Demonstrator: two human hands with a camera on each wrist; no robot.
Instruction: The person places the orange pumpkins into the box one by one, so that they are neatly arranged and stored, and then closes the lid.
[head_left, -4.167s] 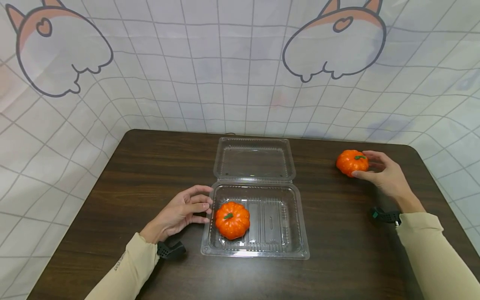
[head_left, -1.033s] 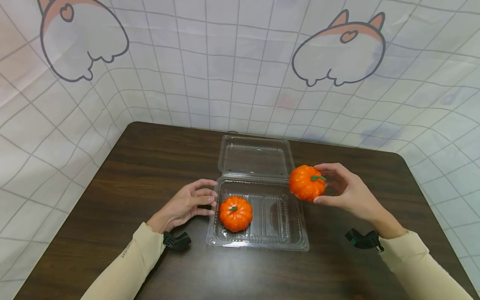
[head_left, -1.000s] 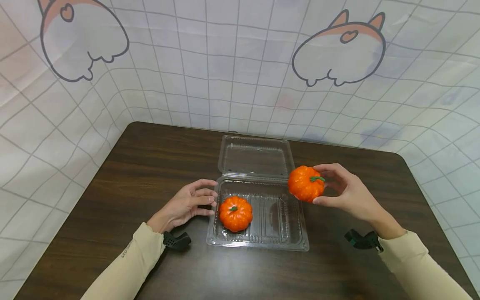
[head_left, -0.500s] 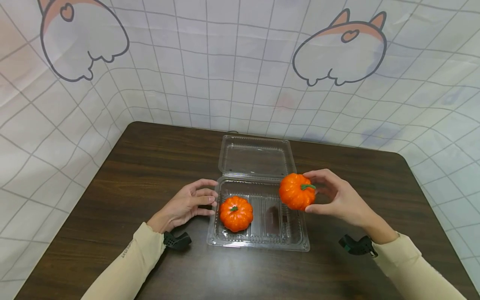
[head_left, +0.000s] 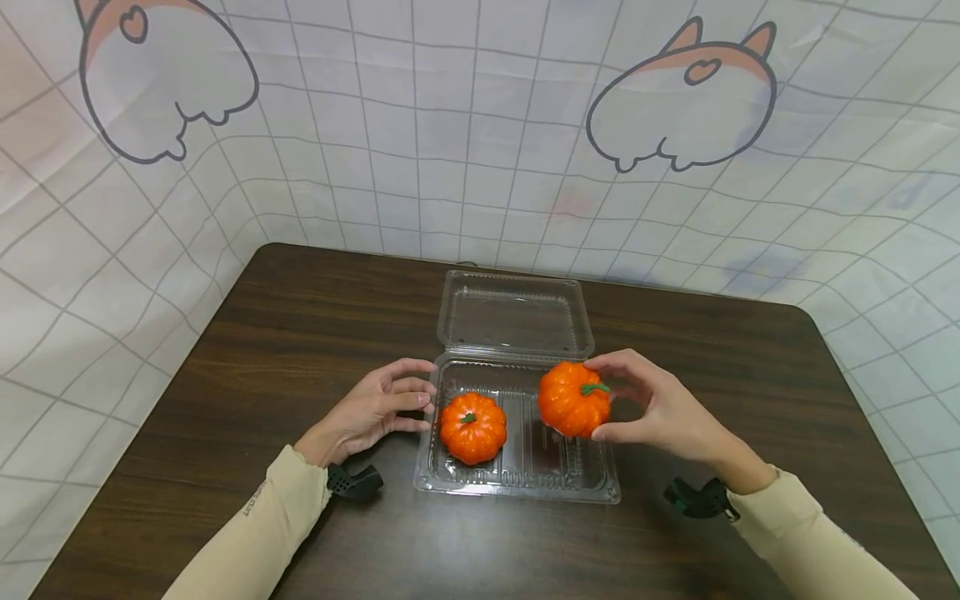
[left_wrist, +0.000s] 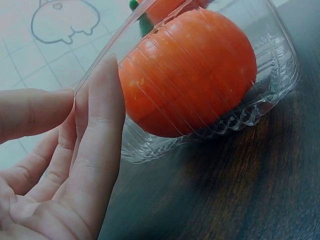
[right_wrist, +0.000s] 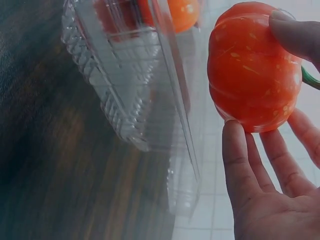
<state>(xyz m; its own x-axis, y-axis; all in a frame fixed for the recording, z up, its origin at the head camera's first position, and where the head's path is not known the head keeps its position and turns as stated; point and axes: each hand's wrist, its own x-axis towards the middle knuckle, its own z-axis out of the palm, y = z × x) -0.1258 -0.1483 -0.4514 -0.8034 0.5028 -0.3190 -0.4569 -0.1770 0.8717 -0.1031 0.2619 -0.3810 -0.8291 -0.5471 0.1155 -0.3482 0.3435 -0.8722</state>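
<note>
An orange toy pumpkin (head_left: 574, 399) with a green stem is held above the right part of a clear plastic clamshell container (head_left: 517, 495). My right hand (head_left: 663, 412) grips it between thumb and fingers, as the right wrist view confirms. A second pumpkin (head_left: 473, 428) sits inside the container, at the left of its base. My left hand (head_left: 375, 412) is at the container's left edge. In the left wrist view, thumb and fingers (left_wrist: 102, 115) pinch the rim, and the seated pumpkin (left_wrist: 195, 75) shows through the clear wall.
The container's lid (head_left: 515, 312) lies folded back toward the far side of the dark wooden table (head_left: 315, 325). Behind the table hangs a white gridded cloth (head_left: 495, 133) with cartoon animal prints. Each wrist wears a black device (head_left: 355, 482).
The right hand has picked up the pumpkin from the table's right side and carried it left over the container, lowering over the last second. The left hand stays at the rim.
</note>
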